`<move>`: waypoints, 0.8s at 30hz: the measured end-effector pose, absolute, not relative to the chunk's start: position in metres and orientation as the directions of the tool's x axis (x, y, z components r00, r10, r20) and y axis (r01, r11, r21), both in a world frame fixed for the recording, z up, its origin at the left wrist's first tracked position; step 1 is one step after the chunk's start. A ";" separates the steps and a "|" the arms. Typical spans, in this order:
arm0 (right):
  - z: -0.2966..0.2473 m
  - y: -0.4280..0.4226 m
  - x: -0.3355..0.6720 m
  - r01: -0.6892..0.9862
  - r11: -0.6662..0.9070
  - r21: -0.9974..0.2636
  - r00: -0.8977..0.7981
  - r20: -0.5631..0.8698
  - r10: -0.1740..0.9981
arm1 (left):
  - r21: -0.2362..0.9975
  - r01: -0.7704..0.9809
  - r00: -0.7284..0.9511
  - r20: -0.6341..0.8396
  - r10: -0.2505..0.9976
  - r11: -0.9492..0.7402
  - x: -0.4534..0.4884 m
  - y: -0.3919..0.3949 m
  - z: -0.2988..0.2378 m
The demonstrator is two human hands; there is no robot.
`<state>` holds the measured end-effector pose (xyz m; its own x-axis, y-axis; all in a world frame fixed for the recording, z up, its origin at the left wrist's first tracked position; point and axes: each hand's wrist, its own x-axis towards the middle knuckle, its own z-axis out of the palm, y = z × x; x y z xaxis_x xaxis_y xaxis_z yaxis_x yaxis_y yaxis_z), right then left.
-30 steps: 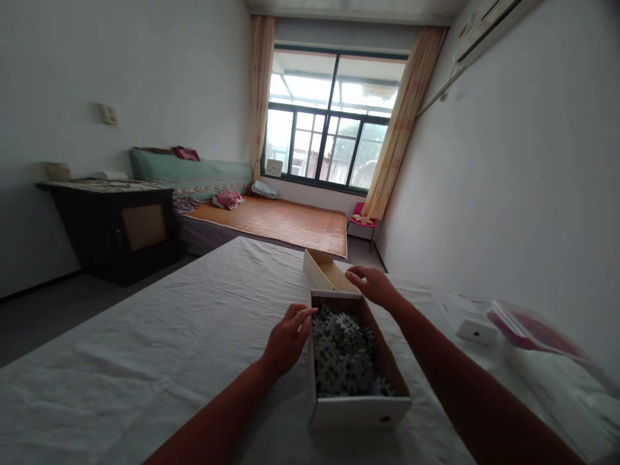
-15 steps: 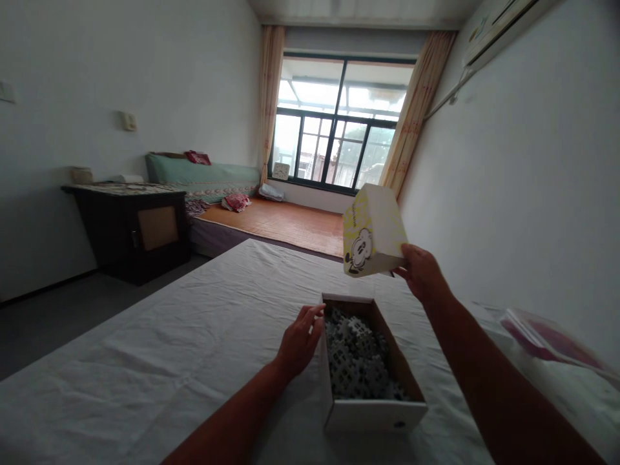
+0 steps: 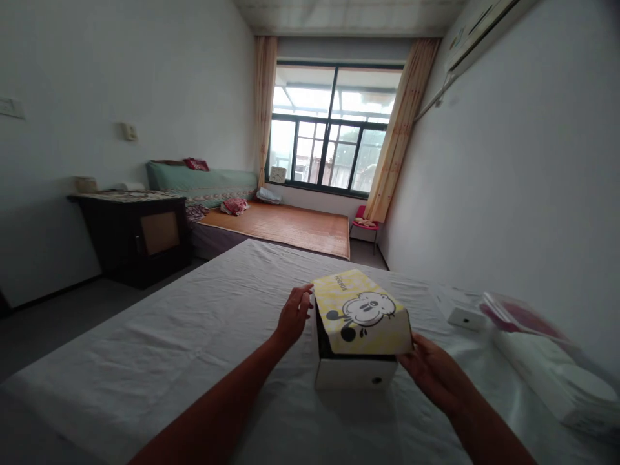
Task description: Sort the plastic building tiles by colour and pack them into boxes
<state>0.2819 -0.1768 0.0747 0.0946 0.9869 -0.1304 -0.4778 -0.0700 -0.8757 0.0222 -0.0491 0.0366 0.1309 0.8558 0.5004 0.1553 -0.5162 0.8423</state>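
A white cardboard box (image 3: 352, 373) stands on the white-covered table (image 3: 203, 336) in front of me. A yellow lid with a cartoon mouse (image 3: 361, 312) lies tilted over the box's top, its near edge raised, so the grey puzzle pieces inside are hidden. My right hand (image 3: 433, 373) grips the lid's near right corner. My left hand (image 3: 292, 315) rests against the box's far left side, fingers curled on its wall.
To the right lie a small white box (image 3: 464, 316), a clear bag with something red (image 3: 518, 318) and a white package (image 3: 557, 381). Beyond the table stand a dark cabinet (image 3: 138, 236), a low bed with a mat (image 3: 281, 225), a red chair (image 3: 364, 223) and a window.
My right hand took the lid from beyond the box, lifted it into the air, then brought it down over the box. My left hand stayed at the box's left side.
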 end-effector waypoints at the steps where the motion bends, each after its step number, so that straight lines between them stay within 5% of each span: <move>1: 0.079 -0.183 0.287 -0.397 -0.113 -0.911 0.083 -0.158 0.984 | 0.838 0.173 0.143 0.498 0.855 -0.517 0.023 -0.050 0.039; 5: 0.086 -0.202 0.309 0.085 -0.255 -0.963 0.134 -0.242 0.961 | 0.846 0.264 0.169 0.433 0.885 -0.464 0.024 -0.053 0.045; 7: 0.081 -0.204 0.312 0.195 -0.230 -0.954 0.209 -0.188 0.960 | 0.877 0.288 0.185 0.343 0.921 -0.385 0.020 -0.055 0.047; 11: 0.063 -0.199 0.291 0.122 -0.124 -0.985 0.256 -0.090 0.963 | 0.944 0.266 0.255 0.126 0.959 -0.195 0.006 -0.072 0.045; 17: 0.049 -0.189 0.267 0.162 -0.064 -0.985 0.060 -0.055 0.997 | 0.981 0.193 0.365 -0.043 0.930 -0.031 0.015 -0.102 0.038; 24: 0.049 -0.223 0.342 0.245 -0.145 -0.959 0.379 -0.043 0.924 | 0.978 0.206 0.541 -0.082 0.837 -0.037 0.121 -0.117 0.058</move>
<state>0.3415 -0.2227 0.0489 0.3791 0.9244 -0.0430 0.2448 -0.1450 -0.9587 0.1212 -0.1169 0.0578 0.5412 0.8368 -0.0825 0.2056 -0.0366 0.9780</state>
